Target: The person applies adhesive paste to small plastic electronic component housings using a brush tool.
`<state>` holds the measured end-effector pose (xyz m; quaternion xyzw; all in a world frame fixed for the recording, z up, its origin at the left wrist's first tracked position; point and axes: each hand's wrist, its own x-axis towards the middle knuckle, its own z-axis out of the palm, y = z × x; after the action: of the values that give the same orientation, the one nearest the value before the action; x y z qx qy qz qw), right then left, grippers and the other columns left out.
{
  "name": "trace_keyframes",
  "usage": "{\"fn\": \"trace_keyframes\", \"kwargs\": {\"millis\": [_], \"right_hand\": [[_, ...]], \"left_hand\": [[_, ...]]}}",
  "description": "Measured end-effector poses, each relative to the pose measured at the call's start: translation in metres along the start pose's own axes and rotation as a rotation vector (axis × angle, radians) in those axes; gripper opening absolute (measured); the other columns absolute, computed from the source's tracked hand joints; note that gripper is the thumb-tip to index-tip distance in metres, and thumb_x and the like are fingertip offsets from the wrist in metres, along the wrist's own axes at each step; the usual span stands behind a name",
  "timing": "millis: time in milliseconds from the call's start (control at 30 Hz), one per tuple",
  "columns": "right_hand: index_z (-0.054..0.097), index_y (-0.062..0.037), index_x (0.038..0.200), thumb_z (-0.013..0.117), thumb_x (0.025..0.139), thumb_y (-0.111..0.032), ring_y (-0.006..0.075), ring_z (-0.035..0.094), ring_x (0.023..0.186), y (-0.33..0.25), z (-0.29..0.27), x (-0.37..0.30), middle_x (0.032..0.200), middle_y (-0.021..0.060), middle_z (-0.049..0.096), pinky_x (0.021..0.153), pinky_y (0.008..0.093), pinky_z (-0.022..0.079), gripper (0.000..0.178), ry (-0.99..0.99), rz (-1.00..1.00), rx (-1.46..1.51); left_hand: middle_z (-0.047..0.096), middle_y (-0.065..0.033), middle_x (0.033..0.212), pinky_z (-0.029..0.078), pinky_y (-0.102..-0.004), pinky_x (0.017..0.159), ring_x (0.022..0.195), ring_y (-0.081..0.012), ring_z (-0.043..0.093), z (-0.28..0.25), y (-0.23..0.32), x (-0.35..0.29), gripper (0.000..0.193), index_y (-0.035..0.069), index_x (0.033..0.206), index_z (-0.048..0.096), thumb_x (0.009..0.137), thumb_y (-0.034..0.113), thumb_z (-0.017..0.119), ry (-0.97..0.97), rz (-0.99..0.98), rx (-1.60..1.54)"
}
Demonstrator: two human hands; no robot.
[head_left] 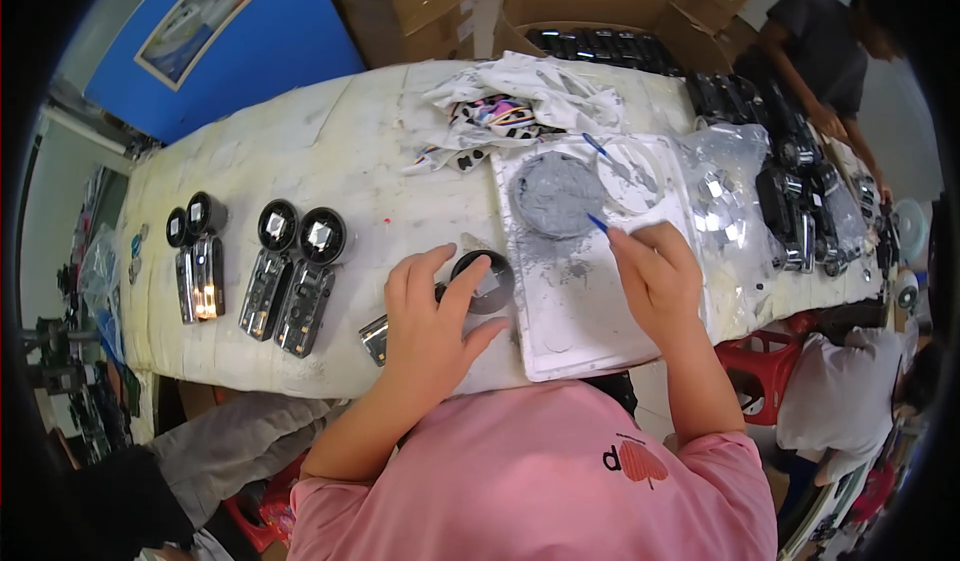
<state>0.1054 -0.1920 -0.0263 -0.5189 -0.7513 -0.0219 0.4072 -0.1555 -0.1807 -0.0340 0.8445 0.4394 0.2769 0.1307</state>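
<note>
A: The left hand [432,311] lies spread over a black round-headed part [482,279] near the front edge of the bench [350,161]. The grip is loose, fingers resting on the part and pinning it rather than wrapping it.

B: And the right hand [655,279]?

A: Its grip is pinched shut on a thin blue stick [597,222], the tip at the rim of the grey paste [557,194] in a round dish on the white tray [570,336]. A second blue stick [594,145] rests by the empty dish just beside it.

B: What could go wrong?

A: As I judge it, too much paste on the tip. Carried from the tray to the part, a blob could drop onto the bench or onto the clear face of the part and smear it.

B: The flat hold worries me too. With only fingers pressing down, the part could turn or slide toward the front edge when the stick pushes on it.

A: The tray also overhangs the front edge a little, so a wrist leaning on it might tip it. The finished pieces [290,276] toward the left end sit well apart and look safe.
</note>
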Motion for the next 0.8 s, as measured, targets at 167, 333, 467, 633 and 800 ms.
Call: {"fn": "trace_keyframes", "kwargs": {"millis": [167, 333, 467, 633, 800], "right_hand": [[0.069, -0.0032, 0.1, 0.07, 0.075, 0.002, 0.0281, 0.058, 0.071, 0.027, 0.012, -0.009, 0.081, 0.0111, 0.059, 0.061, 0.0357, 0.047, 0.026, -0.117, 0.093, -0.034], [0.066, -0.0094, 0.112, 0.076, 0.073, -0.011, 0.0304, 0.058, 0.085, 0.026, 0.0, -0.005, 0.101, 0.0154, 0.058, 0.073, 0.0379, 0.049, 0.04, -0.211, 0.118, 0.008], [0.065, -0.0081, 0.112, 0.072, 0.076, -0.008, 0.0344, 0.058, 0.087, 0.066, -0.03, 0.006, 0.102, 0.016, 0.059, 0.077, 0.0391, 0.048, 0.036, 0.02, 0.23, -0.236], [0.06, -0.002, 0.092, 0.063, 0.078, -0.005, 0.0364, 0.057, 0.086, 0.164, -0.107, 0.012, 0.087, 0.0172, 0.059, 0.074, 0.0449, 0.047, 0.014, 0.294, 0.413, -0.798], [0.059, -0.0065, 0.096, 0.052, 0.087, -0.019, 0.0333, 0.067, 0.077, 0.223, -0.121, -0.036, 0.087, 0.0166, 0.066, 0.065, 0.0442, 0.053, 0.017, -0.129, 0.837, -1.11]], "left_hand": [[0.043, -0.0191, 0.129, 0.034, -0.049, 0.098, 0.117, -0.0396, 0.04, 0.005, 0.0, 0.007, 0.075, 0.005, 0.127, 0.05, 0.062, 0.019, 0.085, -0.028, -0.03, 0.025], [0.042, -0.0233, 0.128, 0.042, -0.0432, 0.095, 0.115, -0.0419, 0.046, 0.003, -0.011, -0.009, 0.082, 0.0, 0.134, 0.042, 0.064, 0.01, 0.082, -0.057, -0.252, -0.118], [0.035, -0.0238, 0.135, 0.041, -0.0435, 0.098, 0.122, -0.041, 0.042, -0.011, -0.022, -0.032, 0.086, -0.001, 0.138, 0.037, 0.064, 0.005, 0.079, 0.086, -0.35, 0.041], [0.026, -0.0259, 0.144, 0.024, -0.051, 0.11, 0.133, -0.0436, 0.026, -0.025, -0.04, -0.053, 0.086, -0.001, 0.142, 0.033, 0.07, 0.012, 0.077, 0.288, -0.439, 0.404], [0.035, -0.0269, 0.142, 0.026, -0.0522, 0.108, 0.13, -0.0446, 0.034, -0.033, -0.067, -0.062, 0.088, -0.002, 0.143, 0.032, 0.078, 0.039, 0.072, 0.418, -0.312, 0.569]]}}
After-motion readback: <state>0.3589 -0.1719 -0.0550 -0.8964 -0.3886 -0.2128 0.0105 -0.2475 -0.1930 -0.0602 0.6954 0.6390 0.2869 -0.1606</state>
